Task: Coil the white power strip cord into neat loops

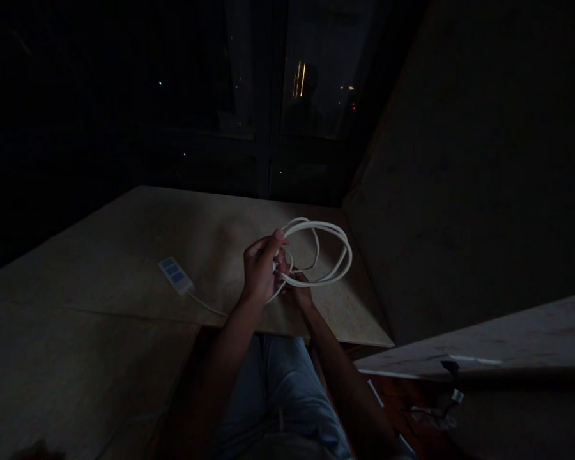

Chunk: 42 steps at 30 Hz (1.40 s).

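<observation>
A white power cord (342, 246) is looped into a loose coil that sticks out to the right of my hands. My left hand (261, 262) is closed around the gathered end of the coil, thumb on top. My right hand (299, 286) is lower and just right of it, at the underside of the coil; its fingers are partly hidden behind the cord and dim. From the hands the cord runs down behind my left forearm and left across the board to a white power strip (176, 275) with blue socket faces, lying flat.
The pale tabletop (124, 236) spans the middle and left, with a cut-out edge before my legs (287, 383). Dark window panes (316, 76) stand behind it. A dark wall panel (474, 179) rises on the right. A black cable (453, 390) lies low at the right.
</observation>
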Available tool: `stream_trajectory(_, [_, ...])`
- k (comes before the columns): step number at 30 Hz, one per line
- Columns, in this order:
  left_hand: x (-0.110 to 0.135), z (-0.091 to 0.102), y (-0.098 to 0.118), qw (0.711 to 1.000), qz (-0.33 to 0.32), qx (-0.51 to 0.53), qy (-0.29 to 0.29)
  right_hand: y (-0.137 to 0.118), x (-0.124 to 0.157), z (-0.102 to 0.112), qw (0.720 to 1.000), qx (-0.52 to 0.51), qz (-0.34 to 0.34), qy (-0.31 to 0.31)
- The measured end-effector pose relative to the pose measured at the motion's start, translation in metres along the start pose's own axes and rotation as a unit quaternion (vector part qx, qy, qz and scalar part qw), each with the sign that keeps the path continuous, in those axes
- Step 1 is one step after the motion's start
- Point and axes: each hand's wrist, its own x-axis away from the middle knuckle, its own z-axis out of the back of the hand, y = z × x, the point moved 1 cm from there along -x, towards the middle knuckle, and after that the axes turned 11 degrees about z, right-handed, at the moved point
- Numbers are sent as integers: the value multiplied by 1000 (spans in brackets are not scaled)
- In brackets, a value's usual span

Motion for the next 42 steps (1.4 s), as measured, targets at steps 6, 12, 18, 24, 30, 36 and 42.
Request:
stream_trajectory(6, [-38,22,21,991,-58,69,96,-1,23,37,998,22,-48,24])
stream_trajectory(12, [-81,47,22,980,-71,103,152,0,31,75,993,-17,-3,120])
stream_trajectory(18, [-80,51,-32,981,19,147,128,7,29,79,992,6,1,126])
stream_trajectory(24, [-65,51,-82,976,94,156,116,-5,13,97,982,156,18,100])
stream_trajectory(30, [-68,43,-115,975,114,158,107,-17,-14,109,982,161,38,94])
stream_trajectory(36, [-79,29,-143,961,155,184,137,-25,-26,119,986,129,52,92])
stream_trajectory(42, [-91,4,-180,928,179,266,188,-14,-21,128,986,-73,20,149])
